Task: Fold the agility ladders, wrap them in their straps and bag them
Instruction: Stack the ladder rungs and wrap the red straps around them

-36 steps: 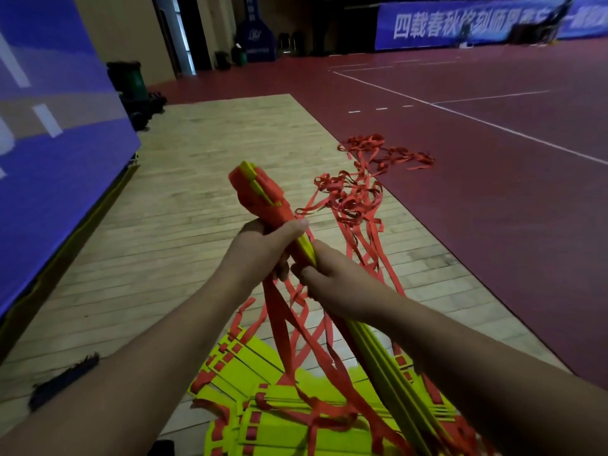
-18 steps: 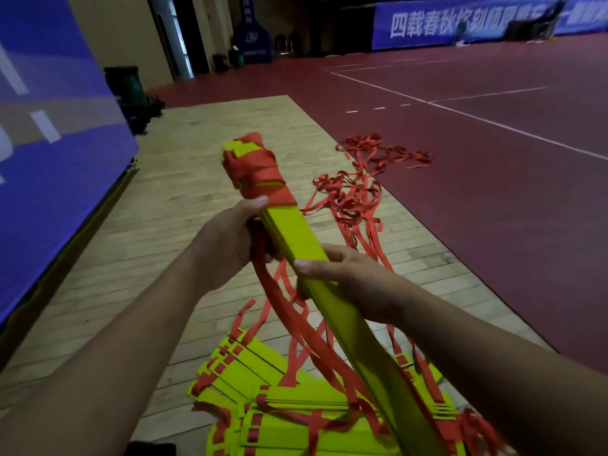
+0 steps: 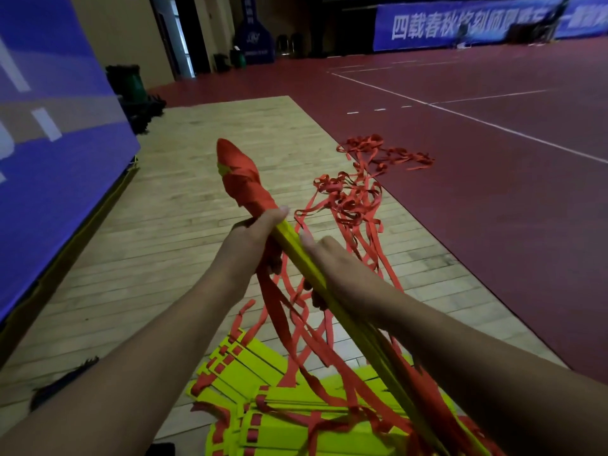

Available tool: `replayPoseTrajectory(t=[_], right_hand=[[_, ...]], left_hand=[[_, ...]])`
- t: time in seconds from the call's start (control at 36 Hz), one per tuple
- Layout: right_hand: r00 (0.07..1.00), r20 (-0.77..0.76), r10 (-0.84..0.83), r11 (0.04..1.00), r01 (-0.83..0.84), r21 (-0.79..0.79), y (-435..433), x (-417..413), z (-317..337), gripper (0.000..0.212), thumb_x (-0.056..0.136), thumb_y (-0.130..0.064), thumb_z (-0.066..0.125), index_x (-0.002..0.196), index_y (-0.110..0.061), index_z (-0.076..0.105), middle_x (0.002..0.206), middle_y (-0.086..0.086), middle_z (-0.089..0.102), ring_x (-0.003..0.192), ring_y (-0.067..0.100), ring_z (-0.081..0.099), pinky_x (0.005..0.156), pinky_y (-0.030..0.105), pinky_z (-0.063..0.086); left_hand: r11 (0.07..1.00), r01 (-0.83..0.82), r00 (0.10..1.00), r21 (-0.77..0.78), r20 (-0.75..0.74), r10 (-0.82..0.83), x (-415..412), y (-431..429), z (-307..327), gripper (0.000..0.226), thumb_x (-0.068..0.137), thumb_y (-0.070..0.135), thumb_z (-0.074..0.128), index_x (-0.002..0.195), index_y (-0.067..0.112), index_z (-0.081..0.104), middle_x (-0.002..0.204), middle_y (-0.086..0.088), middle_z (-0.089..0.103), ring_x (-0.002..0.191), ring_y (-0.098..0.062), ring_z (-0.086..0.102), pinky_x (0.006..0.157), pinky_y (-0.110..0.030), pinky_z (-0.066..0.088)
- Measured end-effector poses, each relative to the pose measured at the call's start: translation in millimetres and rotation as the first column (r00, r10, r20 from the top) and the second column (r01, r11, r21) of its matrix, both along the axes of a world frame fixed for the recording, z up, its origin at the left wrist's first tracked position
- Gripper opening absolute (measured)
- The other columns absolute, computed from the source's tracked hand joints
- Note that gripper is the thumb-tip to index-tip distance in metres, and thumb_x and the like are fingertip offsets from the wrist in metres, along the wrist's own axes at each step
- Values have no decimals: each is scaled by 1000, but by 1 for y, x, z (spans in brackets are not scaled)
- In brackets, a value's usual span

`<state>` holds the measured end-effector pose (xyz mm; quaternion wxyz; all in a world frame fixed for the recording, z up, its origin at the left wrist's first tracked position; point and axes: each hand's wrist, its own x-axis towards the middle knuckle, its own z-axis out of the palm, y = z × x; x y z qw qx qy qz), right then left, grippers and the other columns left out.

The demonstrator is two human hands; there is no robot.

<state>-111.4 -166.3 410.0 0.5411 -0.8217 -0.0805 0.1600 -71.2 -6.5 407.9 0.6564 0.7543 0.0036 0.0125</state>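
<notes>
While both hands hold it above the pale wooden floor [image 3: 164,225], the stack of flat yellow-green plastic ladder rungs [image 3: 296,250] points away from me, its far end already bound in red webbing strap [image 3: 245,182]. My left hand [image 3: 251,240] has its grip closed round the stack at the wrap's near edge. My right hand [image 3: 335,268] clasps the bare rungs just behind it. From there the loose red strap tails [image 3: 353,200] trail over the floor's right edge. I judge the wrap needs tension: pin the last turn under the left thumb, lay each new turn flat beside it, and keep the rungs squared. A second yellow-green ladder pile [image 3: 296,419] lies at the floor's near edge.
</notes>
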Motion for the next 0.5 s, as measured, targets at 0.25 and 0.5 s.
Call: replayPoseTrajectory(t=[0.25,0.5], right_hand=[[966,-227,125,967,-67,246,-22,12,-3,49,102,-48,48,107,-2,67,86,11,71,77,21,67,75,32,55],[913,-234,335,842,-179,509,-31,7,-22,38,103,-24,55,136,-7,49,101,21,69,98,44,66,92,54,55]], left_hand=[[960,215,976,-180,24,-214,1,16,7,41,83,43,60,91,4,70,75,-15,63,58,-24,60,54,-30,45],[930,364,931,-57,-5,-365,-1,19,11,41,87,40,56,93,0,65,76,-18,65,53,-30,59,49,-29,47]])
